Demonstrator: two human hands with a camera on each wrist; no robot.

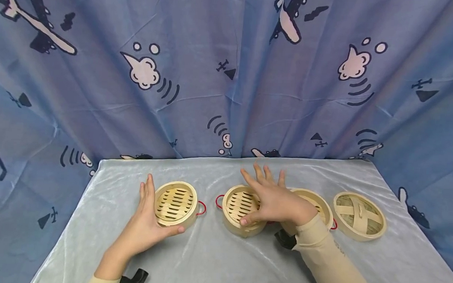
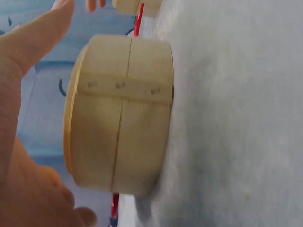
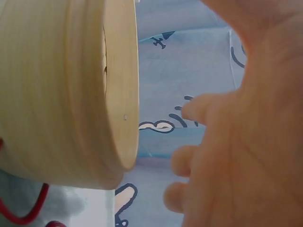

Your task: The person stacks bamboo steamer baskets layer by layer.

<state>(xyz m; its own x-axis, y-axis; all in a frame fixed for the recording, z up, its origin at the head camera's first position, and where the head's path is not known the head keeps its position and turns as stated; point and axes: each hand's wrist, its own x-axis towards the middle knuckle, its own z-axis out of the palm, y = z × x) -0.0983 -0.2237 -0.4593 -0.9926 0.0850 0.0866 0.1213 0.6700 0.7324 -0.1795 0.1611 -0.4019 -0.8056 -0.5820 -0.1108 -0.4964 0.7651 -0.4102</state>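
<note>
A small round bamboo steamer basket (image 1: 174,204) with a slatted base and red handle sits at the left. My left hand (image 1: 141,228) stands around its near left side, fingers straight up and thumb stretched along the front. In the left wrist view the basket's side wall (image 2: 118,118) shows a stapled seam. Over a second steamer basket (image 1: 239,203) my right hand (image 1: 277,200) spreads its fingers, thumb overlapping the near rim. A third steamer basket (image 1: 317,198) is partly hidden behind the right hand and wrist. The right wrist view shows spread fingers beside a basket wall (image 3: 52,94).
A woven bamboo lid (image 1: 361,217) lies at the right end of the row. All stand on a table with a pale, shiny cloth (image 1: 206,263). A blue curtain (image 1: 199,72) with printed planes hangs right behind the table's far edge.
</note>
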